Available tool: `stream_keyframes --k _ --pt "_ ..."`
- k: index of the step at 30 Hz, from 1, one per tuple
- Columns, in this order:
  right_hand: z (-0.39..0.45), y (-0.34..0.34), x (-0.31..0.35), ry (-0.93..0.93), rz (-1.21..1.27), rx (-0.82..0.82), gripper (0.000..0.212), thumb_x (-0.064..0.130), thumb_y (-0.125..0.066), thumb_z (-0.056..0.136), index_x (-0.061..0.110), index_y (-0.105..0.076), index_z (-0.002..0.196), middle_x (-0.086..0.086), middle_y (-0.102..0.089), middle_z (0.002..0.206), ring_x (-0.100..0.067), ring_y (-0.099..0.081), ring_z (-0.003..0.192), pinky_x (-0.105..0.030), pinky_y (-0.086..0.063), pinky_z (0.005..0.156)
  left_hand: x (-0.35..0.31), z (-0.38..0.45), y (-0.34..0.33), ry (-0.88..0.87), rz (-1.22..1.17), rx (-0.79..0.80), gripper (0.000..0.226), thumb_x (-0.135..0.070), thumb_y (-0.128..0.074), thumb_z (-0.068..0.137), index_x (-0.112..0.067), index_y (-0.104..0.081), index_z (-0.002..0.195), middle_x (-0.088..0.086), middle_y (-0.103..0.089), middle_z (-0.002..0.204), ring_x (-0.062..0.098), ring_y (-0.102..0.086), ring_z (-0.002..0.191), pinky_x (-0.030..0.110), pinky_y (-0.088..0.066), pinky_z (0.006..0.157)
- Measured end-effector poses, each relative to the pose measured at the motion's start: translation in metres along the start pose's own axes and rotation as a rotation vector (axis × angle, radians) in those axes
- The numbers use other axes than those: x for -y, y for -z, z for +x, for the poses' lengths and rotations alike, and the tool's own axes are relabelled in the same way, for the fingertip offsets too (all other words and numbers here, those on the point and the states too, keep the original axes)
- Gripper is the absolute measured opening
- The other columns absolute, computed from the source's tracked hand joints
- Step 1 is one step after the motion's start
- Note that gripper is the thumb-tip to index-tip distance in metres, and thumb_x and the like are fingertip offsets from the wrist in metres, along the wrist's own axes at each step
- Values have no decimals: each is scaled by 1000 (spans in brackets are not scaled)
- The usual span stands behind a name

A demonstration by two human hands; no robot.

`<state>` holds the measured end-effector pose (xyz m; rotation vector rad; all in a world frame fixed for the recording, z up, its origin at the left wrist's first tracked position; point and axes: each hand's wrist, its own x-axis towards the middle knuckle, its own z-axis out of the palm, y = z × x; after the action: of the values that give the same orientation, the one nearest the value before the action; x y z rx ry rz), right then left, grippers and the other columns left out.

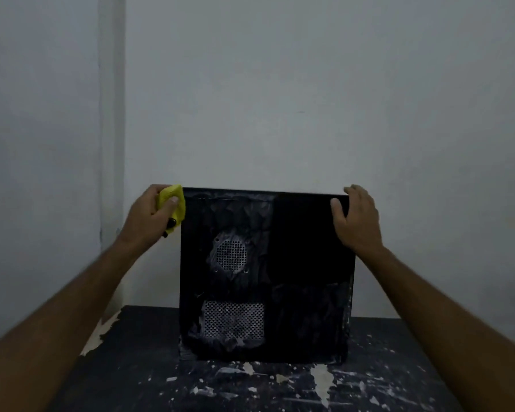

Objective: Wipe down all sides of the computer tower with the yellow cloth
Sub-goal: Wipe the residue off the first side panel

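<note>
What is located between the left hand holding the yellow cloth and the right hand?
In the head view, the computer tower stands between them: the left hand holds the yellow cloth at its upper left corner, and the right hand grips its upper right corner.

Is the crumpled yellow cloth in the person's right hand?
No: the left hand grips the crumpled yellow cloth at the black computer tower's upper left corner; the right hand holds the other corner.
</note>
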<state>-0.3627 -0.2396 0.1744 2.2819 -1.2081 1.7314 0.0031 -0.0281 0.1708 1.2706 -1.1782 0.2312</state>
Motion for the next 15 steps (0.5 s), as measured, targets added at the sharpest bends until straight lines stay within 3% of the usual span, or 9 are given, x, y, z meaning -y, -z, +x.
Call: stream_keyframes --k 4,7,9,13,15 --pt "5 4 -21 -24 -13 101 70 50 -36 106 -1 -33 154 -20 -32 161 -31 -29 150 -43 -23 124 -4 15 6 -78 172 -9 25 -33 -61 103 -11 -64 115 9 -69 86 13 -69 55 29 -53 40" --pt "8 4 -23 1 -29 103 64 44 -36 109 1 -32 155 -20 -33 161 -32 -30 149 -45 -24 123 -4 23 5 -133 279 22 27 -35 -60 103 -10 -64 109 12 -70 82 15 -69 52 36 -56 42" --pt "11 4 -24 5 -54 99 67 49 -33 107 3 -33 155 -19 -34 160 -33 -29 149 -48 -23 123 -3 27 3 -150 337 46 26 -38 -60 102 -14 -62 114 10 -70 82 17 -70 52 36 -56 44" --pt "7 -4 -28 2 -99 136 73 57 -28 105 9 -23 160 -13 -21 167 -32 -14 155 -53 -15 125 -1 31 -4 -211 376 72 28 -35 -61 101 -41 -53 128 5 -69 79 18 -68 49 33 -57 47" --pt "4 -9 -31 7 -93 125 73 57 -30 105 11 -20 161 -10 -17 169 -30 -13 156 -54 -14 125 3 31 -10 -202 389 37 20 -36 -62 101 -34 -57 120 6 -70 77 18 -68 50 34 -57 50"
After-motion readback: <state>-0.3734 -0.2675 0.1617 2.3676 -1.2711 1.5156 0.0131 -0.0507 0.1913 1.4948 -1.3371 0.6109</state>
